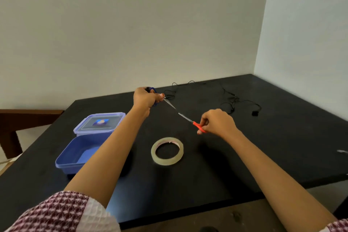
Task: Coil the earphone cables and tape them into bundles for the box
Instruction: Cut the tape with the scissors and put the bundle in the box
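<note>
Bare left hand [146, 99] and right hand [216, 121], maroon-and-white patterned left sleeve [56, 212] with white waffle-textured cuff [95, 211], matching right sleeve [339, 225]

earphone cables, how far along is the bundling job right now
No bundle shows in the open blue plastic box yet. In hand: the left hand grips a coiled blue cable, while the right hand holds orange-handled scissors pointed toward it. Left: black earphone cables lie loose at the far side of the black table, needing coiling and taping.
</note>
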